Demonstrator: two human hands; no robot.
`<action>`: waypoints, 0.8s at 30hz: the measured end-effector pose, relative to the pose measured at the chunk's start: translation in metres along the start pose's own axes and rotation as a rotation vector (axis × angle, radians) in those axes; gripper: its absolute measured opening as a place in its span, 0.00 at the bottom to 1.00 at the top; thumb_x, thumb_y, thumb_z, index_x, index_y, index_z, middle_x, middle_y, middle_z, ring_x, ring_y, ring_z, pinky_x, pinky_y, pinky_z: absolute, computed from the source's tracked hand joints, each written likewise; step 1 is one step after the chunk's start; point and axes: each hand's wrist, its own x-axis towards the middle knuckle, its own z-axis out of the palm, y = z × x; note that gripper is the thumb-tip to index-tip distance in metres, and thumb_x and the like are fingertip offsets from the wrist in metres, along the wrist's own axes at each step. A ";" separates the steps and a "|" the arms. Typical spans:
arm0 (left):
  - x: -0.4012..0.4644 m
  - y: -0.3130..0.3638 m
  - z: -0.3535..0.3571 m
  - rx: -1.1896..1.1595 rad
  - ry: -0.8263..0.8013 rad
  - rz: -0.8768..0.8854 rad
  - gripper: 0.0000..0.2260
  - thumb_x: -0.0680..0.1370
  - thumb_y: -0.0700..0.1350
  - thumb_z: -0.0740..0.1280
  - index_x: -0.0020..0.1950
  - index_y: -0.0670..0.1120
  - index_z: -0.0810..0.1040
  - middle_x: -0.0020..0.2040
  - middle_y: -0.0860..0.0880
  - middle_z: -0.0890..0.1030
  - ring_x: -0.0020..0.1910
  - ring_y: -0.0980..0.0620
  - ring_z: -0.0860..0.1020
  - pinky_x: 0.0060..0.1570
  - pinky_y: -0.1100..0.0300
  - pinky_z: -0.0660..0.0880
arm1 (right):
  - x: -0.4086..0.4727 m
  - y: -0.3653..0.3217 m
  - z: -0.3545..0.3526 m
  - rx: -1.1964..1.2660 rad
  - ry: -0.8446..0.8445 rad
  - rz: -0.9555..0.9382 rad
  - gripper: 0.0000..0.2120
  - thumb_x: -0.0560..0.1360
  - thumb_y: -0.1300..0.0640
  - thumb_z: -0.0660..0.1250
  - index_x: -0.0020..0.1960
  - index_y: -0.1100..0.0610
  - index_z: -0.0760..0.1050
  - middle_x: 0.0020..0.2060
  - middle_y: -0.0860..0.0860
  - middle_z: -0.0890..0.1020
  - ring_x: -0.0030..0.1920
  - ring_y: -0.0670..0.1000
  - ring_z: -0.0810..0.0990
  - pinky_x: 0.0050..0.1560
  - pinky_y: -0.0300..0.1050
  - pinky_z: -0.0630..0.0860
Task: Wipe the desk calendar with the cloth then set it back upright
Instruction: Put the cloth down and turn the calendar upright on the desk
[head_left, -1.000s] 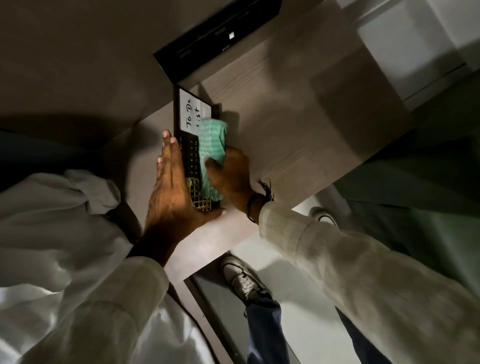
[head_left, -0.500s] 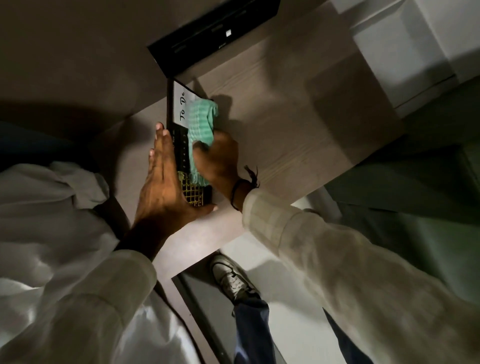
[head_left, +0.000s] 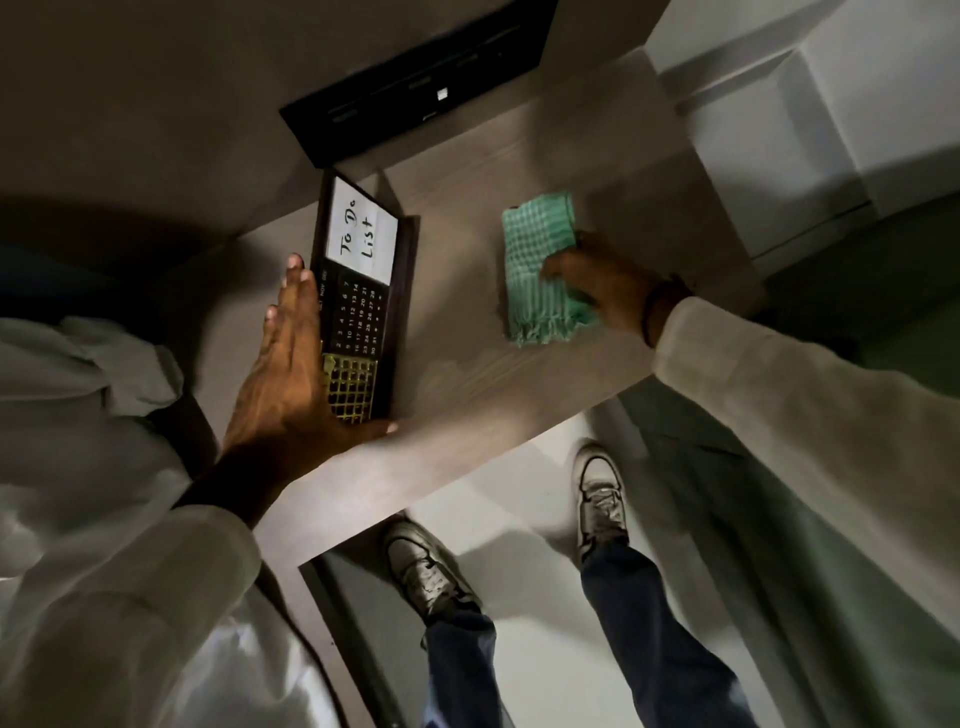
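Observation:
The desk calendar (head_left: 363, 291), a dark wooden frame with a white "To Do List" panel, date numbers and a gold grid, lies flat on the wooden desk (head_left: 467, 374). My left hand (head_left: 291, 374) lies along its left edge with fingers stretched out and the thumb under its near end. The green checked cloth (head_left: 540, 270) rests on the desk to the calendar's right, well apart from it. My right hand (head_left: 602, 280) holds the cloth at its right side.
A black flat device (head_left: 415, 78) sits at the desk's far edge, just behind the calendar. A white cabinet (head_left: 810, 104) stands to the right. The desk's near edge runs diagonally above my two shoes (head_left: 597, 499) on the pale floor.
My right hand has carried the cloth off the calendar's face and rightward onto the desk. The whole calendar face now shows. My left hand stays at the calendar's left edge.

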 end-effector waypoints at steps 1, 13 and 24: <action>0.001 0.002 -0.001 0.006 0.001 0.012 0.70 0.61 0.70 0.77 0.84 0.31 0.44 0.86 0.33 0.46 0.86 0.36 0.47 0.83 0.36 0.53 | 0.010 0.008 -0.010 -0.073 0.001 0.006 0.21 0.71 0.59 0.69 0.63 0.63 0.78 0.61 0.65 0.82 0.61 0.65 0.81 0.64 0.66 0.76; 0.000 0.008 -0.009 -0.032 -0.040 -0.074 0.70 0.62 0.68 0.81 0.85 0.37 0.43 0.87 0.37 0.43 0.87 0.37 0.43 0.84 0.36 0.48 | -0.002 -0.054 -0.004 -0.402 0.226 -0.298 0.15 0.75 0.55 0.65 0.52 0.66 0.81 0.51 0.64 0.85 0.51 0.61 0.83 0.57 0.52 0.79; -0.011 0.087 -0.019 -1.349 0.449 -1.541 0.37 0.84 0.65 0.56 0.85 0.45 0.53 0.81 0.45 0.68 0.79 0.46 0.69 0.74 0.53 0.61 | -0.024 -0.152 0.120 -0.403 -0.257 -0.196 0.32 0.82 0.37 0.50 0.65 0.61 0.77 0.64 0.60 0.81 0.66 0.59 0.78 0.71 0.51 0.70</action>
